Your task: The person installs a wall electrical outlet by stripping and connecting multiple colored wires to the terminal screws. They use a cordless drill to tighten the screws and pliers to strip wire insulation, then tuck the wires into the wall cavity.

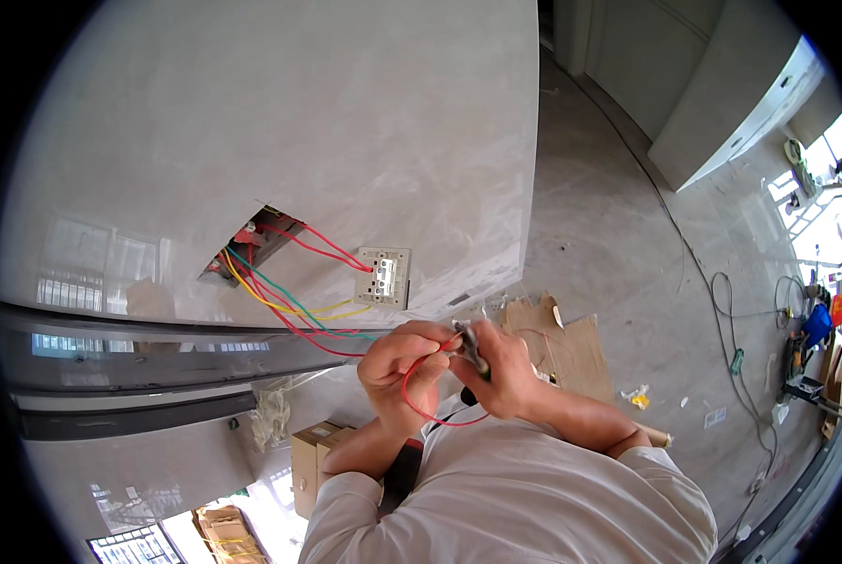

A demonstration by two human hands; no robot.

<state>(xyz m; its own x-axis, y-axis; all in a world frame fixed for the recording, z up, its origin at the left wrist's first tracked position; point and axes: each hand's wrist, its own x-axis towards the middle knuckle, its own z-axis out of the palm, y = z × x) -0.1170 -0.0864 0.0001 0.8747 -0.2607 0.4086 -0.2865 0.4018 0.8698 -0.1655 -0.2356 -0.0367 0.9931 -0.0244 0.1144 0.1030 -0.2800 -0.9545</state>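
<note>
My left hand (pixel 391 368) is closed, pinching a red wire (pixel 408 395) between thumb and fingers in front of my chest. The wire's loose length curves below both hands. Close beside it, my right hand (pixel 505 369) grips pliers (pixel 471 346) with dark metal jaws, which meet the wire near the left fingertips; the handles are mostly hidden in the palm. Red, yellow and green wires (pixel 287 299) run out of an opening (pixel 261 241) in the wall toward my hands. A wall switch (pixel 384 279), its back showing, hangs on two red wires from that opening.
Flattened cardboard (pixel 576 352) lies on the floor beyond my right arm. A cardboard box (pixel 310 470) stands at lower left. A long black cable (pixel 670 211) crosses the floor at right, near scattered tools (pixel 806 385). The wall ends at a corner (pixel 536 141).
</note>
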